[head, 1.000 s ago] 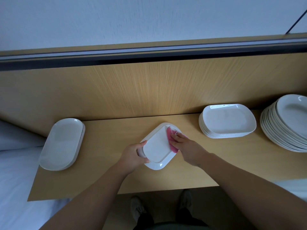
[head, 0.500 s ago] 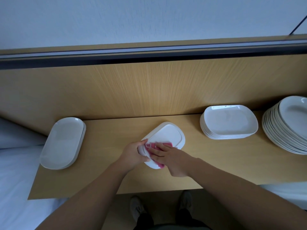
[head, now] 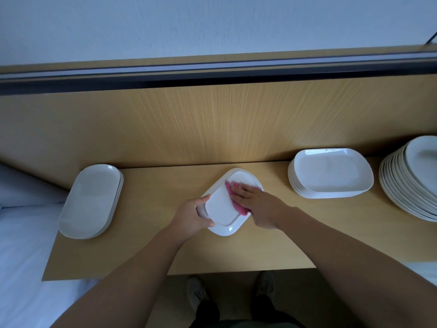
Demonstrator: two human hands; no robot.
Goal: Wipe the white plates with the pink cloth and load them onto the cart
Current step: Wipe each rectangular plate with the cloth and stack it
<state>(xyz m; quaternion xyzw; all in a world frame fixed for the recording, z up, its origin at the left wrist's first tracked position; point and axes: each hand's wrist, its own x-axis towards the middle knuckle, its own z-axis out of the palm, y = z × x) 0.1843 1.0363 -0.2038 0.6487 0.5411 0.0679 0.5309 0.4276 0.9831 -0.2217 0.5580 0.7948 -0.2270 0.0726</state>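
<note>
A white rectangular plate [head: 221,209] lies bottom up and tilted diagonally on the wooden shelf [head: 151,252]. My left hand [head: 192,215] grips its near left edge, thumb on top. My right hand [head: 254,204] lies flat on the pink cloth [head: 237,204] and presses it onto the plate's right half, fingers straight and pointing left. Most of the cloth is hidden under the hand. A stack of rectangular white plates [head: 331,174] stands to the right. A small stack of oval white plates [head: 91,201] sits at the left end.
A tall stack of round white plates [head: 411,178] leans at the far right edge. A wooden back panel [head: 212,124] rises behind the shelf. White bedding [head: 21,256] lies to the left below the shelf. My feet show under the front edge.
My right hand with the cloth swept from the plate's far right down to its near left, then back up to the right half. The left hand kept its grip.
</note>
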